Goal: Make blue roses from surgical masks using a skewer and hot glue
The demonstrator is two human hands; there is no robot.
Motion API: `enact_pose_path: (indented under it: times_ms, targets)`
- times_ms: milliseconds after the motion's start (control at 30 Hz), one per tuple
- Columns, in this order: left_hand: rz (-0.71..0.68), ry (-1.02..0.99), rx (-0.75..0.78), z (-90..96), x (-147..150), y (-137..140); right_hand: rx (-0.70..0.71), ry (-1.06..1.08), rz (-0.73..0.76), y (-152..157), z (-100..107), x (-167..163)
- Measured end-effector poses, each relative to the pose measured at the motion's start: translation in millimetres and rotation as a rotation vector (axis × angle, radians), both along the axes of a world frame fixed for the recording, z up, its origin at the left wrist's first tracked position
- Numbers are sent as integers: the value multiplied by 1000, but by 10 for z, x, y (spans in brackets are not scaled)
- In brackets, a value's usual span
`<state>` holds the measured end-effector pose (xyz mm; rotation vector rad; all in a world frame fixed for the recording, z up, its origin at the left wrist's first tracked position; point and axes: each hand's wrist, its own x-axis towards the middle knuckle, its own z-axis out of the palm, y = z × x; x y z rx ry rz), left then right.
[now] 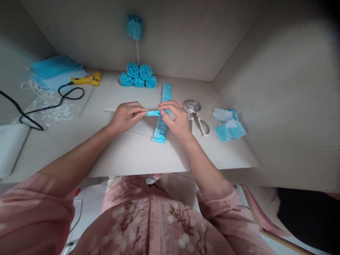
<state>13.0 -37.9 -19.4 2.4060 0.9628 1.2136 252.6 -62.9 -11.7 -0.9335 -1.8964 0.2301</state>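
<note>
Between both hands stretches a light-blue fabric strip (152, 113), folded narrow and held level above the table. My left hand (126, 116) is closed, pinching its left end between thumb and fingers. At the right end, the fingers and thumb of my right hand (175, 117) press on it. Below and behind lies a longer pleated blue strip (160, 130), running away from me. A thin wooden stick (139, 135) reaches its near end. Another stick (109, 109) pokes out left of my left hand; its other end is hidden.
Several rolled blue fabric roses (139, 82) are stacked at the back, with a stemmed blue flower (135, 27) above. Scissors (198, 122) and a round dish (193, 105) lie right, near blue scraps (230, 131). Left are a yellow glue gun (89, 78), its black cord (60, 101) and blue masks (57, 69).
</note>
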Motion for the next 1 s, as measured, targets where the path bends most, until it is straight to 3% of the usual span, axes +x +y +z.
enact_pose_path:
  times_ms: [200,400,600,800,1000]
  targets:
    - [47,-39,-3,-30,-4,19,-150,174,-24,-5,13,54]
    - [64,-55,0,-72,-4,43,-61,157,-54,-11,-8,43]
    - [103,-50,30,-112,-22,100,48,201,-180,-16,1,90]
    - [101,-100,27,-105,0,100,30,254,-192,-2,78,116]
    - [60,-156,31,-98,48,95,-57,273,-276,-303,14,136]
